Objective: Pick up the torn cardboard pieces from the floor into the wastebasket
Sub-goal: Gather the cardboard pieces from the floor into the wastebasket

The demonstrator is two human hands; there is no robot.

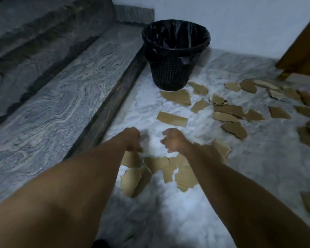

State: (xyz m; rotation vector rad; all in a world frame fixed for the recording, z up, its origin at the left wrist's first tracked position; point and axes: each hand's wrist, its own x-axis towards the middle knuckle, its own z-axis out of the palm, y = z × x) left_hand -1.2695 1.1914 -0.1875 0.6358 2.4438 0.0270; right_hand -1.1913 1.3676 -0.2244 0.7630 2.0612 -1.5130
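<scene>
Several torn brown cardboard pieces (172, 119) lie scattered on the white marble floor (168, 212). One cluster of cardboard pieces (157, 165) lies right under my forearms, and more spread to the right. The black mesh wastebasket (170, 74), lined with a black bag, stands upright at the far end of the floor beside the step. My left hand (132, 139) and my right hand (174, 140) reach forward side by side above the floor, fingers loosely curled downward. Neither holds anything that I can see. The hands are blurred.
Grey marble stairs (61, 86) rise along the left, their lowest step bordering the floor. A brown wooden frame (304, 51) stands at the far right. A white wall (240, 24) runs behind the basket.
</scene>
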